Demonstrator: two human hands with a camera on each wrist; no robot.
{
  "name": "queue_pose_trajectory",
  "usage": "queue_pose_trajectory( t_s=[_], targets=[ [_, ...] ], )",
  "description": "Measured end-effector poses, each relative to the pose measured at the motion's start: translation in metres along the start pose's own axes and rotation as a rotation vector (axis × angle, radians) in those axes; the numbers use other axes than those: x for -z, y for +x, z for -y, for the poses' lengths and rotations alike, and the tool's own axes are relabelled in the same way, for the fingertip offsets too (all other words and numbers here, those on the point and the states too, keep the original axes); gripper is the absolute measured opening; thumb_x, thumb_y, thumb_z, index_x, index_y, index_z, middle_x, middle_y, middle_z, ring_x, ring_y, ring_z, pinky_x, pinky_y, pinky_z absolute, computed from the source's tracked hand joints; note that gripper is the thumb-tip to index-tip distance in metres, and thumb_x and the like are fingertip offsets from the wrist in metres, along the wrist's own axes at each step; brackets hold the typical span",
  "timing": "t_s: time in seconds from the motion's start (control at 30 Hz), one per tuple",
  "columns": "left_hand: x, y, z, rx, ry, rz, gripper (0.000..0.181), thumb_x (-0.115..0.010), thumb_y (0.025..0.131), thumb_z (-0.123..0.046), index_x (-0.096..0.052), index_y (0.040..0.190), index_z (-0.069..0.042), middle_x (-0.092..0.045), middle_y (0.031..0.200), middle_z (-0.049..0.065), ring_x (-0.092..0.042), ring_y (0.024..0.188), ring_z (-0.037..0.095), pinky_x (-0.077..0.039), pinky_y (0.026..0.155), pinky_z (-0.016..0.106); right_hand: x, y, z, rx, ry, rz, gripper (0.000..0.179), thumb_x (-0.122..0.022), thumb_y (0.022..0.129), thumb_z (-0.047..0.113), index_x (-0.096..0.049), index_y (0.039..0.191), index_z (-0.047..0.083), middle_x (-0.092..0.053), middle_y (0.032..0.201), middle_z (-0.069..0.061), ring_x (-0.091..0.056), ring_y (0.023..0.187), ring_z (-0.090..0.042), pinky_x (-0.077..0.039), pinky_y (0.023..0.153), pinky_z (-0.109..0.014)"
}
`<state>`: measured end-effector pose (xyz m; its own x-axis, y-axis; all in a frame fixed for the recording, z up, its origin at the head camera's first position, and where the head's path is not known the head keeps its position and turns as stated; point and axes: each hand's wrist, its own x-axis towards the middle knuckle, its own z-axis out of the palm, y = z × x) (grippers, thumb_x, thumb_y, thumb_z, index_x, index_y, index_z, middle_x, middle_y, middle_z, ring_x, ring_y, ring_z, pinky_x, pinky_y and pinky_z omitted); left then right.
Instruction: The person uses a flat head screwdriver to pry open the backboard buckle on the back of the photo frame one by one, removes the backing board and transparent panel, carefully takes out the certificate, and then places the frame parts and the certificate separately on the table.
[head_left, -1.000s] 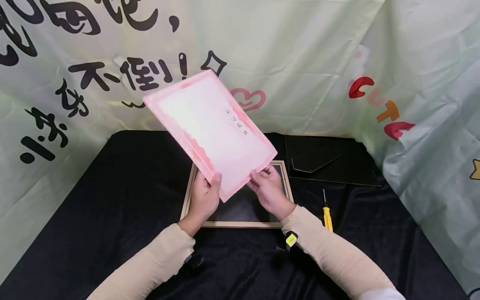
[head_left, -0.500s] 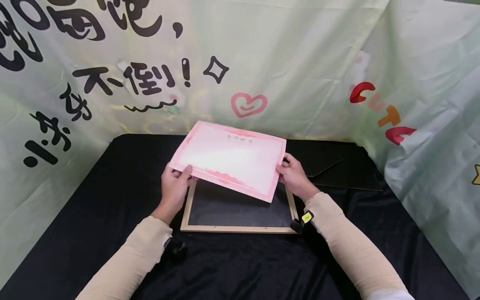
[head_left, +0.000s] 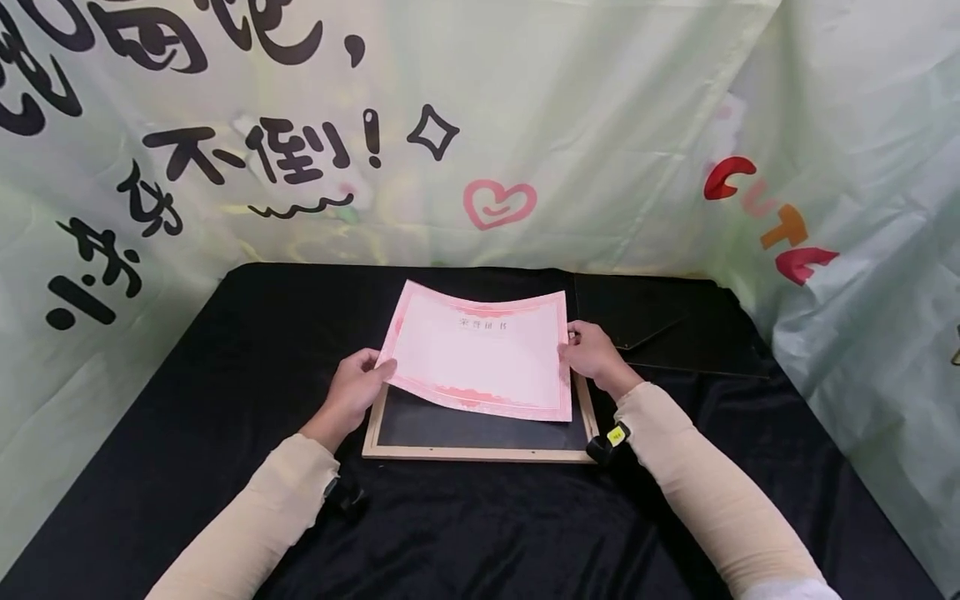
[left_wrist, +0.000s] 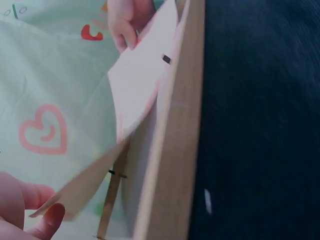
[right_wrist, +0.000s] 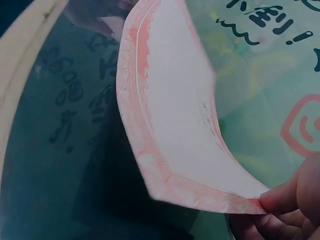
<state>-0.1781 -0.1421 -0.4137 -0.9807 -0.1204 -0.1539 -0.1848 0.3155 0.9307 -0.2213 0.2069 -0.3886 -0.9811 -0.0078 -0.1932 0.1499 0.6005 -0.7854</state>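
Observation:
A pink-bordered certificate (head_left: 480,358) with printed characters near its far edge is held between both hands, its sheet sagging in a curve. My left hand (head_left: 354,390) pinches its left edge between thumb and fingers. On the opposite edge my right hand (head_left: 596,354) has the same kind of pinch. Beneath the sheet lies a light wooden picture frame (head_left: 480,454) with a dark, shiny pane (head_left: 450,427). The certificate covers the frame's far part in the head view. In the right wrist view the certificate (right_wrist: 175,115) bows above the reflecting pane (right_wrist: 65,125).
A flat black board (head_left: 697,333) lies at the back right of the black-cloth table (head_left: 187,433). Small dark clips (left_wrist: 166,59) show along the frame's inner side in the left wrist view. A printed fabric backdrop (head_left: 600,125) stands behind the table.
The certificate has turned from a steep tilt to nearly level, characters now at the far side, and come down over the frame. My hands have spread to its left and right edges.

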Motion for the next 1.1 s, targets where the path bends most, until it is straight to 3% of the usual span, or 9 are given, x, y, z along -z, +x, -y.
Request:
queue_pose_trajectory(
  t_s=[0.23, 0.43, 0.6, 0.7, 0.87, 0.97, 1.1],
  targets=[
    [0.002, -0.004, -0.004, 0.014, 0.003, 0.041, 0.026, -0.055, 0.098, -0.016, -0.057, 0.115, 0.004, -0.057, 0.11, 0.018, -0.053, 0.098, 0.028, -0.044, 0.086, 0.037, 0.001, -0.004, 0.006, 0.028, 0.022, 0.025, 0.042, -0.05, 0.099, 0.008, -0.042, 0.139, -0.003, -0.044, 0.085, -0.01, -0.035, 0.056, -0.016, -0.031, 0.05, -0.026],
    [0.003, -0.006, -0.002, 0.018, 0.022, 0.04, 0.027, -0.055, 0.097, -0.017, -0.057, 0.115, 0.004, -0.057, 0.112, 0.019, -0.053, 0.101, 0.03, -0.044, 0.089, 0.04, 0.003, -0.011, 0.006, 0.004, 0.062, 0.043, 0.043, -0.05, 0.099, 0.009, -0.041, 0.14, -0.003, -0.05, 0.09, -0.01, -0.041, 0.058, -0.015, -0.036, 0.054, -0.026],
    [0.008, -0.013, 0.002, 0.03, 0.087, 0.064, 0.026, -0.055, 0.097, -0.018, -0.059, 0.115, 0.001, -0.059, 0.111, 0.017, -0.054, 0.1, 0.029, -0.046, 0.088, 0.041, 0.007, -0.021, 0.001, -0.035, 0.084, 0.116, 0.044, -0.05, 0.098, 0.009, -0.041, 0.139, -0.003, -0.053, 0.089, -0.011, -0.041, 0.052, -0.012, -0.04, 0.054, -0.028],
    [0.012, -0.015, 0.004, 0.011, 0.127, 0.088, 0.026, -0.057, 0.096, -0.016, -0.06, 0.115, 0.003, -0.061, 0.108, 0.017, -0.056, 0.096, 0.028, -0.047, 0.084, 0.04, 0.009, -0.023, -0.004, -0.033, 0.064, 0.132, 0.044, -0.05, 0.098, 0.007, -0.04, 0.139, -0.006, -0.057, 0.097, -0.013, -0.05, 0.06, -0.013, -0.044, 0.059, -0.028],
    [0.019, -0.012, 0.003, -0.049, 0.157, 0.093, 0.029, -0.06, 0.094, -0.016, -0.064, 0.114, 0.004, -0.065, 0.104, 0.017, -0.06, 0.092, 0.027, -0.049, 0.082, 0.04, 0.016, -0.02, -0.008, -0.006, 0.016, 0.088, 0.044, -0.051, 0.098, 0.006, -0.04, 0.139, -0.007, -0.057, 0.1, -0.018, -0.055, 0.074, -0.019, -0.047, 0.064, -0.029],
    [0.022, -0.008, 0.0, -0.047, 0.104, 0.117, 0.029, -0.058, 0.096, -0.014, -0.063, 0.117, 0.005, -0.067, 0.104, 0.018, -0.063, 0.088, 0.024, -0.052, 0.082, 0.037, 0.02, -0.014, -0.006, -0.007, 0.06, 0.082, 0.045, -0.051, 0.099, 0.007, -0.039, 0.141, -0.006, -0.058, 0.104, -0.018, -0.058, 0.078, -0.019, -0.051, 0.068, -0.03],
    [0.023, 0.0, -0.007, -0.036, -0.095, 0.154, 0.029, -0.052, 0.099, -0.005, -0.055, 0.123, 0.01, -0.064, 0.11, 0.025, -0.065, 0.084, 0.019, -0.055, 0.078, 0.03, 0.026, -0.003, 0.001, -0.015, 0.319, 0.105, 0.046, -0.048, 0.101, 0.008, -0.035, 0.144, -0.004, -0.059, 0.106, -0.013, -0.062, 0.082, -0.015, -0.053, 0.074, -0.031]
  ],
)
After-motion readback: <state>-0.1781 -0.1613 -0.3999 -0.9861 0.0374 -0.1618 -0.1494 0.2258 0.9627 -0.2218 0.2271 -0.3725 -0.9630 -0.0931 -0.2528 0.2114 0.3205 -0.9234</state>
